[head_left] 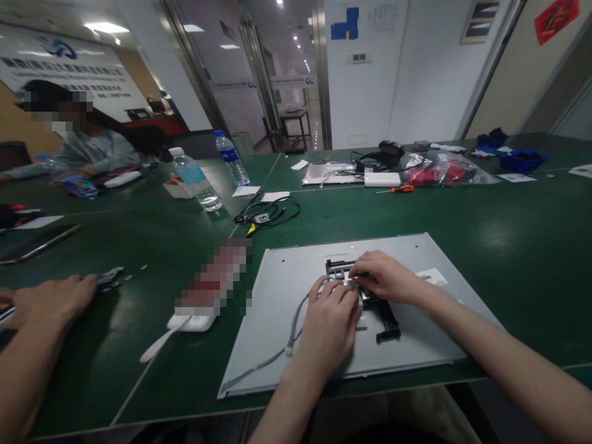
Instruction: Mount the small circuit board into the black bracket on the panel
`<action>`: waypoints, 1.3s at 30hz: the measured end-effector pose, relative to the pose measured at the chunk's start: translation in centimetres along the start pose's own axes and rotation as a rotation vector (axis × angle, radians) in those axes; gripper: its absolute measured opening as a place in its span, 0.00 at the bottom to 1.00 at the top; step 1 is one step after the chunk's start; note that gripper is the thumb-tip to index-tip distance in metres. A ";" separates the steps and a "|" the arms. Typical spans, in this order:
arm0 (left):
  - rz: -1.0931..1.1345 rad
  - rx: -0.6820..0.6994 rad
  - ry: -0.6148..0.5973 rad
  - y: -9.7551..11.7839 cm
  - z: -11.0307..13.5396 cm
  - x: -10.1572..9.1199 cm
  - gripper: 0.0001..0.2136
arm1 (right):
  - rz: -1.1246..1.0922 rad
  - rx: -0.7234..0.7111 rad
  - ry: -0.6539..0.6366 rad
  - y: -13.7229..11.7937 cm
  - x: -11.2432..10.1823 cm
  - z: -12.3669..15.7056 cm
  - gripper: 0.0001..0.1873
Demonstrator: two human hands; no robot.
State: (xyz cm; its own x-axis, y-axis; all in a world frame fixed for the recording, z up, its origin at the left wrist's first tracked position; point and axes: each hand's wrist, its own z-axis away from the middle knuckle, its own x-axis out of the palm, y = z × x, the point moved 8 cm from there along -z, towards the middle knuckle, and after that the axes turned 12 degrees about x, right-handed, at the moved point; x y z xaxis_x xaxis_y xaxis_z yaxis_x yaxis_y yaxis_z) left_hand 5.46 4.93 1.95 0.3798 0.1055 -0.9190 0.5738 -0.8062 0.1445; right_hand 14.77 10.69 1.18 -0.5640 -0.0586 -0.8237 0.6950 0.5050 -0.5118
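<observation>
A grey metal panel (407,259) lies flat on the green table (509,246) in front of me. A black plastic bracket (386,317) sits on its middle. My left hand (330,324) rests on the panel with its fingers curled down onto the bracket's upper end. My right hand (386,277) is pinched closed on the same spot, fingertips meeting those of the left. What the fingers grip is hidden. A grey cable (296,324) runs from under my left hand toward the panel's front left corner.
Another person's hand (50,299) lies on the table at left, and a seated person (87,148) is farther back. Two water bottles (197,179), black cables (268,213), a white object (192,322), an orange screwdriver (401,189) and a plastic bag (444,168) lie about.
</observation>
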 end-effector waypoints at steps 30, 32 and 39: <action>0.019 -0.005 0.021 0.2 0.1 -0.4 0.05 | -0.002 -0.066 -0.040 -0.4 -0.5 0.1 0.07; 0.019 -0.007 0.029 0.2 0.1 -0.5 0.05 | -0.002 -0.079 -0.062 -0.4 -0.4 0.2 0.07; 0.014 0.001 0.043 0.1 0.2 -0.6 0.06 | -0.001 -0.069 -0.097 -0.9 -0.3 0.4 0.07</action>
State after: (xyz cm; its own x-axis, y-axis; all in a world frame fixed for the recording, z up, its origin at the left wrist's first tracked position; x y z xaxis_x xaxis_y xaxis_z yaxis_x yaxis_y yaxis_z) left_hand 5.16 4.65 2.41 0.4186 0.1187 -0.9004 0.5675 -0.8082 0.1574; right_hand 14.54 9.95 1.81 -0.5163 -0.1410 -0.8447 0.6599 0.5632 -0.4974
